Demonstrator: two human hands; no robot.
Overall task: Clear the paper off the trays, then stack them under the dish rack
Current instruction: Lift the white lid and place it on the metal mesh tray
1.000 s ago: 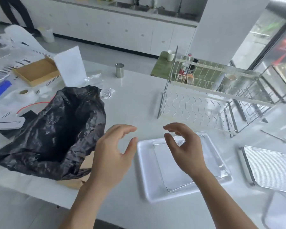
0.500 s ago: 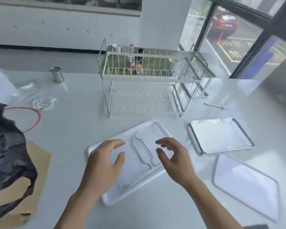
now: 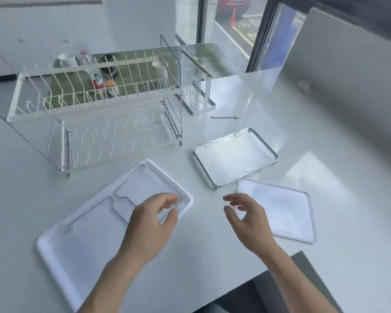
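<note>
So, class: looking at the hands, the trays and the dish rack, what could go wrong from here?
1. A loose wire frame lies in the white tray under the left hand; lifting the tray carelessly could let it slide off.
2. The flat tray beside the right hand sits near the table edge and might get knocked off.
3. The dish rack stands on thin legs; pushing trays underneath could shift it.

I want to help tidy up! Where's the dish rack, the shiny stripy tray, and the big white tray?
dish rack (image 3: 95,105): head view, front rail of its upper tier.
shiny stripy tray (image 3: 235,158): head view, middle of its ribbed surface.
big white tray (image 3: 54,263): head view, its near-left rim.
</note>
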